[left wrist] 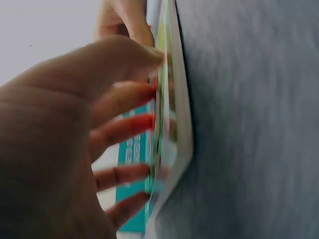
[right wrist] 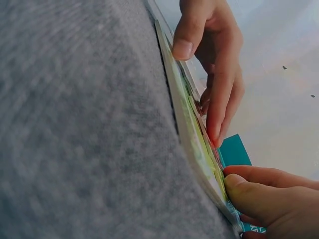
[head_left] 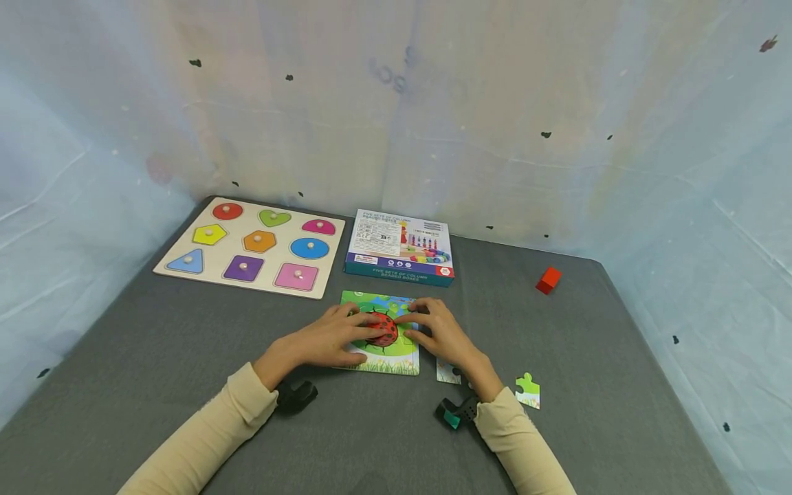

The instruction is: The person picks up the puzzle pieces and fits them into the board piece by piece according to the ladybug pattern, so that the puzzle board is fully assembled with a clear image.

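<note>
A ladybug jigsaw puzzle (head_left: 386, 364) lies flat on the grey table, with green, blue and red printing. Over its left part, my left hand (head_left: 328, 337) rests with fingers spread and reaching onto the red ladybug. The left thumb touches the board's near side in the left wrist view. From the other side, my right hand (head_left: 447, 338) touches the picture near the ladybug's right edge. Its thumb and index fingertips (right wrist: 233, 180) press down close together on the surface there. Beside the right wrist lies a loose puzzle piece (head_left: 447, 372), partly covered. Another green-and-white puzzle piece (head_left: 529, 393) is farther right.
A knobbed shape board (head_left: 216, 262) lies at the back left. Next to it is a flat boxed bead set (head_left: 399, 273), just behind the puzzle. A red block (head_left: 548, 280) sits at the right. Pale sheeting (head_left: 396, 124) encloses the table's back and sides.
</note>
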